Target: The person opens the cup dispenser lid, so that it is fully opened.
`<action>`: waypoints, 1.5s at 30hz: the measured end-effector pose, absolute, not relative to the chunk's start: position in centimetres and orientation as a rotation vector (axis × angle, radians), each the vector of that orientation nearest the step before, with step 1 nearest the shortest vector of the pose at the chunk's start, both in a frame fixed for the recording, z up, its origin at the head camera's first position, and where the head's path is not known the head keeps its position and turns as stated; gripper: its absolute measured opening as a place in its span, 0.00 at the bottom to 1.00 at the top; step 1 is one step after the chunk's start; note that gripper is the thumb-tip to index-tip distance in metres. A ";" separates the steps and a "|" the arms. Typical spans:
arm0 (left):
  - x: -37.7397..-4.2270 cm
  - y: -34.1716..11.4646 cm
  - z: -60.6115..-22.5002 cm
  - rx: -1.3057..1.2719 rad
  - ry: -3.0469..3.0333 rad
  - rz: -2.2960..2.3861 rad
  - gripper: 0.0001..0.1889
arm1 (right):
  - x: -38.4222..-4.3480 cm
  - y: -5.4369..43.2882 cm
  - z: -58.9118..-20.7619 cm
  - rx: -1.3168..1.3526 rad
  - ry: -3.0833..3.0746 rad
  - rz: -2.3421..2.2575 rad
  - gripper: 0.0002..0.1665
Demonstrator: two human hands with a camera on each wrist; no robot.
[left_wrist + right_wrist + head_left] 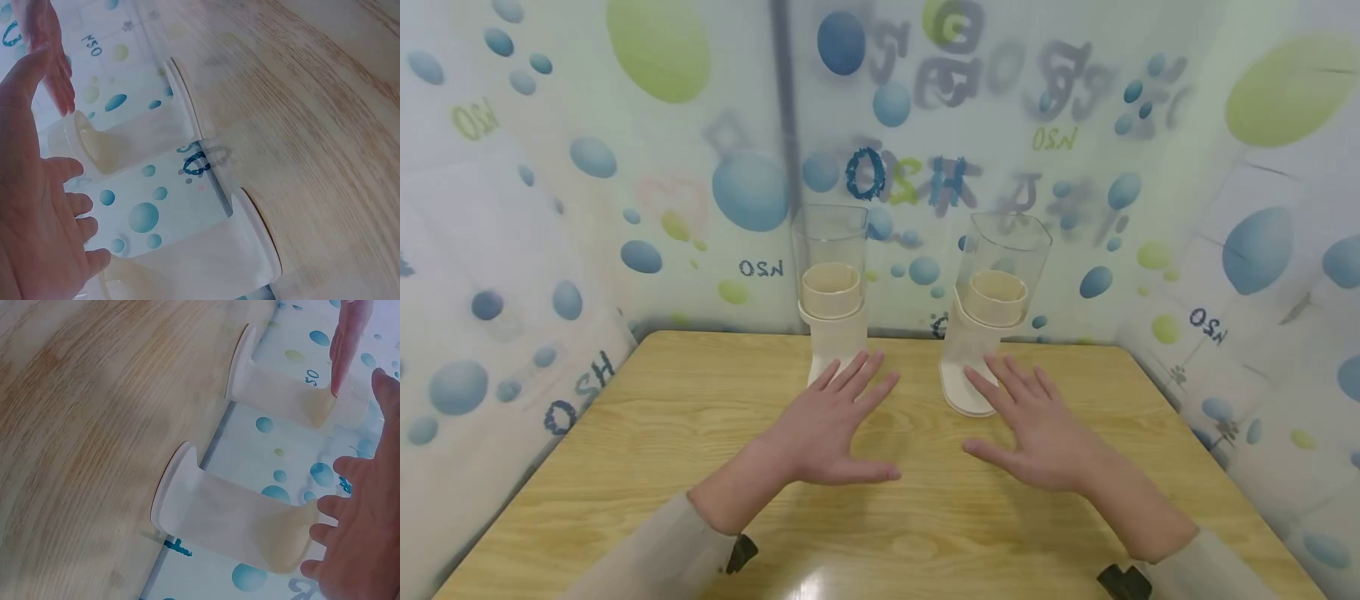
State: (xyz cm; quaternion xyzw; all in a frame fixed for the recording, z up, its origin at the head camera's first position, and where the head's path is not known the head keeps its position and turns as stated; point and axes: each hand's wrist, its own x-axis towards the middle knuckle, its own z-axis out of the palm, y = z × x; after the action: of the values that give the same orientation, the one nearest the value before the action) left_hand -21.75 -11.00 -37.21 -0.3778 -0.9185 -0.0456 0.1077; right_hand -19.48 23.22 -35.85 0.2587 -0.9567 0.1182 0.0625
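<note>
Two cream-coloured stands, each topped by a clear open container, stand upright toward the back of the table. In the head view my left hand [831, 425] hovers before the left stand [837, 337], fingers spread and straight, its fingertips overlapping the foot. My right hand [1037, 425] is held palm down with spread fingers before the right stand [967, 346], overlapping part of its base. Neither hand holds anything. The left clear container [830, 229] and the right clear container [1009, 237] each have a cream ring low inside. Both wrist views show the stands' flat feet on the wood.
The wooden table [700, 417] reaches back to a pale curtain [685, 183] printed with blue and green spots and lettering. The same curtain closes in the left and right sides. A dark strap [1123, 581] shows by the right sleeve.
</note>
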 end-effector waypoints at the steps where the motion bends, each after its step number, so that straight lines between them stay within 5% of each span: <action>1: -21.8 -10.9 -37.2 -1.116 -2.700 -0.141 0.61 | -19.5 23.4 -35.7 0.778 -2.879 0.367 0.52; 15: -23.6 -7.8 -35.9 -1.185 -2.512 -0.462 0.45 | -20.0 26.5 -33.0 0.437 -2.695 0.595 0.37; 23: -26.6 -4.9 -34.1 -1.097 -2.666 -0.801 0.43 | -22.2 27.1 -29.7 0.432 -2.464 0.769 0.35; 35: -33.3 -1.5 -32.8 -0.986 -2.710 -1.122 0.49 | -27.5 25.6 -24.8 0.390 -2.447 0.810 0.46; 45: -35.8 1.5 -32.5 -0.877 -2.743 -1.375 0.65 | -30.4 24.3 -24.5 0.381 -2.509 0.837 0.48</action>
State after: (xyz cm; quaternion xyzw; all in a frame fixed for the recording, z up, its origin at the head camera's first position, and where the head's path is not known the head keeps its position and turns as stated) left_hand -35.82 1.51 -32.49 -0.2748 -0.8593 -0.4307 -0.0250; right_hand -30.37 24.31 -24.52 0.1386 -0.9132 0.3047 0.2327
